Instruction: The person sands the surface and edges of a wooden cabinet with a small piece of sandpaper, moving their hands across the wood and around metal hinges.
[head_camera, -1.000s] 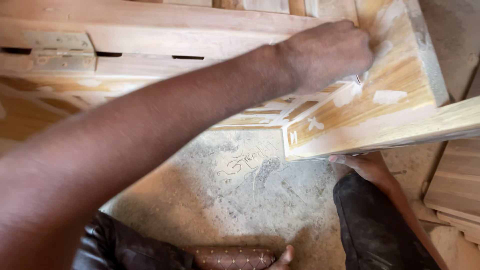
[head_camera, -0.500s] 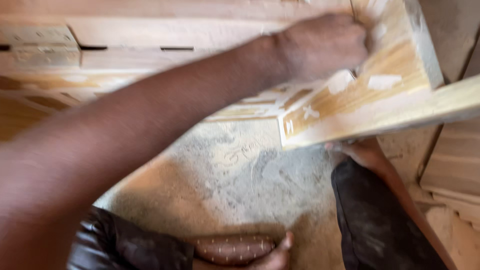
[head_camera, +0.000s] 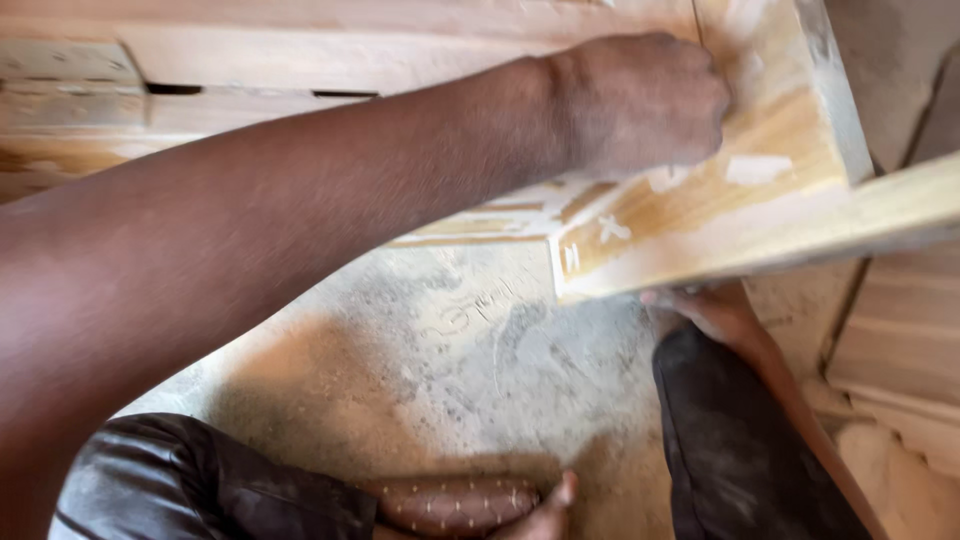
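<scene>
My left hand lies curled, knuckles up, on the near corner of a pale wooden door frame streaked with white filler patches. Its fingertips press the wood by a white smear; whatever sits under the fingers is hidden. My left forearm crosses the view from the lower left. My right hand reaches up under the frame's lower edge, fingers hooked on the underside.
A dusty concrete floor lies below the frame. Dark trouser legs and a brown patterned sandal with a toe are at the bottom. Stacked wooden panels stand at the right. A metal hinge is at the upper left.
My left hand has slid a little down and left along the frame's corner. The view has shifted, so the hinge has moved toward the left edge. My right hand stays under the frame.
</scene>
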